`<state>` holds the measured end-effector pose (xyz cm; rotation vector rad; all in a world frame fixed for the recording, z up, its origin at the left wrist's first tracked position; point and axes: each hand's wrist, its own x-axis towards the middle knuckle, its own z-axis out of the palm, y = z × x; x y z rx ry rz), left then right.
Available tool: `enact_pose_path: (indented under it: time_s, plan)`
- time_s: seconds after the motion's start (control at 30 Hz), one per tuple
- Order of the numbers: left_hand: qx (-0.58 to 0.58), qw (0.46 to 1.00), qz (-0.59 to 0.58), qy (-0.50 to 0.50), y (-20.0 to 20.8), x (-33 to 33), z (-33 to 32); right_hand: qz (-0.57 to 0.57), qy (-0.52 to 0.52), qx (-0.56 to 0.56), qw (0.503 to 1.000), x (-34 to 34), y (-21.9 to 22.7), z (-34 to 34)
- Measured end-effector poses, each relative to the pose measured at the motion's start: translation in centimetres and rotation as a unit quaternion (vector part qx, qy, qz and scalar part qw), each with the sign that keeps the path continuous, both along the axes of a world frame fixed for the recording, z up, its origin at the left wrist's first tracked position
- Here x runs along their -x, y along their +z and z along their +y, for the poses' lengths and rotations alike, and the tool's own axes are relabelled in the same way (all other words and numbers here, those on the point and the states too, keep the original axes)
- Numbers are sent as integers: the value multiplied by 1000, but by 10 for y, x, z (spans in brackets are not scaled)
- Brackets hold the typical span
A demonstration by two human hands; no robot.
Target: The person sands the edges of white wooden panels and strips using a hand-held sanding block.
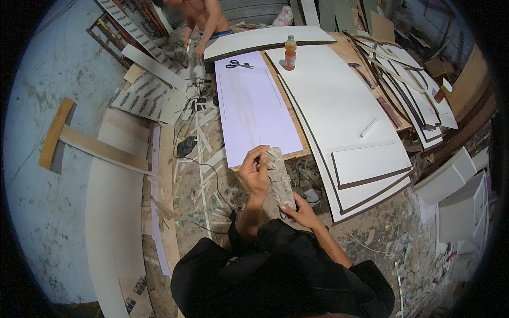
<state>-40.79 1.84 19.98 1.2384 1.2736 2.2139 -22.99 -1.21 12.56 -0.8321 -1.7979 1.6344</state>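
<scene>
Beyond the hands (255, 172), scissors (239, 64) lie on a sheet (260, 114) — a bottle (290, 54) on the panel (339, 95) to its right.

A long, narrow greyish-beige piece (280, 183), roughly rectangular, was held between two bare hands. Its broad face was turned up toward the head camera and looked rough and lumpy, with raised ridges and darker marks; whether these were folds or crusts could not be told. Its far end was at the fingertips of the left hand (255, 172), along the left corner, and its near end was in the right hand (302, 213), at the right edge. Between the grips it slanted slightly, near end further right.
</scene>
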Motion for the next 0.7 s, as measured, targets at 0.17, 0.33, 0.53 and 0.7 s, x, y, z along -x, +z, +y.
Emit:
enact_pose_path:
  time_s: [0.17, 0.33, 0.53, 0.7]
  plan:
    - [48, 996, -66, 38, -26, 18, -3, -35, 2, -2, 999, 5, 1, -10]
    - [149, 961, 234, 22, -24, 41, -17, -94, -1, -50, 994, -7, -14, -14]
    - [389, 886, 227, -109, -51, 58, -33, -148, -11, -58, 987, -17, -34, -25]
    - [312, 904, 293, 14, -94, 54, -47, -140, -96, -27, 985, -14, -72, -21]
